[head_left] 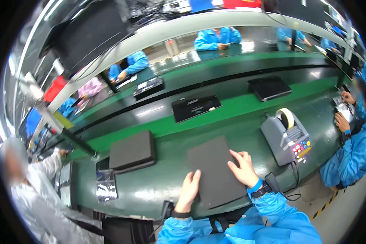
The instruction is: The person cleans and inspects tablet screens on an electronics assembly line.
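Observation:
In front of me, at the bench's near edge, lies a flat dark grey pad [216,175] that looks like foam. My left hand [188,190] is closed on its left edge, thumb along the side. On the opposite edge, my right hand [244,168] grips the pad near its upper right side, thumb resting toward the top face. Some fingers of both hands are hidden. To the left sits a thicker block of similar dark grey pads [131,149].
A grey tape dispenser [286,136] with coloured buttons stands right on the green bench [150,188]. Clear plastic bags [106,185] lie left. Black flat panels [196,108] rest on the strip beyond. One person [349,138] works at right, another in white [40,195] at left.

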`<act>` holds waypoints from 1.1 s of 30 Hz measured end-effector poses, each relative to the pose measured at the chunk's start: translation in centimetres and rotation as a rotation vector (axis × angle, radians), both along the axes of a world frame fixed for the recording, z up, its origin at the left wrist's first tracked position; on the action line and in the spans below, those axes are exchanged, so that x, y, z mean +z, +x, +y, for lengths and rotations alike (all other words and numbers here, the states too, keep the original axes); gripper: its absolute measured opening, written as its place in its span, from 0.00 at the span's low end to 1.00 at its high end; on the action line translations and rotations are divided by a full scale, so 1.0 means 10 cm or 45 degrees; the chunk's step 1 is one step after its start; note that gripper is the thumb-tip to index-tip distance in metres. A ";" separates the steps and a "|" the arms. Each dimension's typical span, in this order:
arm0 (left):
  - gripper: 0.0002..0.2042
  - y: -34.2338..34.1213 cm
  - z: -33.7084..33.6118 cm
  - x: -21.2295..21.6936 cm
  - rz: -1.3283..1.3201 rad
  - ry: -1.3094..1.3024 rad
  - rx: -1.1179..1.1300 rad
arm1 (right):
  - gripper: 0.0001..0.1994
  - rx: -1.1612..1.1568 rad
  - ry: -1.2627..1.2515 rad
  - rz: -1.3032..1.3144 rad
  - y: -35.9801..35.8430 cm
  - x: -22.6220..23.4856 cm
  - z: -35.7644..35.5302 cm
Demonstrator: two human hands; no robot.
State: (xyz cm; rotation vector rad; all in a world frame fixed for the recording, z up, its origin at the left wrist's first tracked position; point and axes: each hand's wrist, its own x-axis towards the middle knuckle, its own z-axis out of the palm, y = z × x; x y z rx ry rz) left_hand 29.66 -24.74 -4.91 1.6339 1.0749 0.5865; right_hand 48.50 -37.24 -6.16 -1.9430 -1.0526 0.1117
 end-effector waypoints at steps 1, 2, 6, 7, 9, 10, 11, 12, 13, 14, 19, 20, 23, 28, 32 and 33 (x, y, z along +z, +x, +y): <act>0.30 0.02 0.01 -0.11 -0.101 -0.094 0.008 | 0.26 0.034 0.027 0.196 -0.03 0.01 0.03; 0.31 0.04 0.03 -0.18 -0.206 -0.189 0.007 | 0.25 0.041 0.014 0.189 -0.05 0.00 0.04; 0.33 0.05 -0.18 -0.15 -0.450 -0.062 0.132 | 0.27 0.165 0.250 0.482 -0.15 0.02 0.06; 0.34 0.00 -0.25 0.10 -0.530 -0.206 0.094 | 0.31 0.154 0.328 0.616 -0.22 0.12 0.03; 0.34 -0.10 -0.31 0.33 -0.613 -0.346 0.059 | 0.34 0.149 0.406 0.750 -0.31 0.24 0.02; 0.33 -0.14 -0.33 0.38 -0.757 -0.189 0.002 | 0.37 0.209 0.538 0.668 -0.34 0.26 0.03; 0.32 -0.17 -0.33 0.40 -0.898 -0.028 -0.056 | 0.39 0.269 0.670 0.584 -0.37 0.27 0.04; 0.32 -0.25 -0.28 0.38 -0.896 -0.017 -0.043 | 0.39 0.285 0.673 0.590 -0.39 0.28 0.07; 0.31 -0.33 -0.24 0.31 -0.765 0.132 -0.079 | 0.41 0.411 0.562 0.746 -0.38 0.29 0.05; 0.30 -0.38 -0.19 0.26 -0.631 0.279 -0.113 | 0.42 0.539 0.446 0.899 -0.40 0.29 0.05; 0.26 -0.43 -0.17 0.06 -0.495 0.092 0.156 | 0.35 0.461 0.363 0.825 -0.61 0.13 0.20; 0.25 -0.45 -0.18 0.03 -0.496 0.074 0.189 | 0.32 0.427 0.369 0.939 -0.64 0.15 0.24; 0.25 -0.55 -0.12 0.04 -0.605 -0.165 0.251 | 0.28 0.377 0.232 1.000 -0.71 0.20 0.35; 0.26 -1.01 0.09 0.06 -0.376 0.037 0.352 | 0.22 0.501 0.123 1.139 -0.76 0.33 0.58; 0.22 -1.31 0.84 0.67 -1.251 -0.229 0.616 | 0.13 0.347 0.541 0.884 -0.20 0.15 0.79; 0.21 -1.45 1.11 0.66 -1.231 -0.257 0.592 | 0.12 0.247 0.508 0.940 -0.07 0.05 0.80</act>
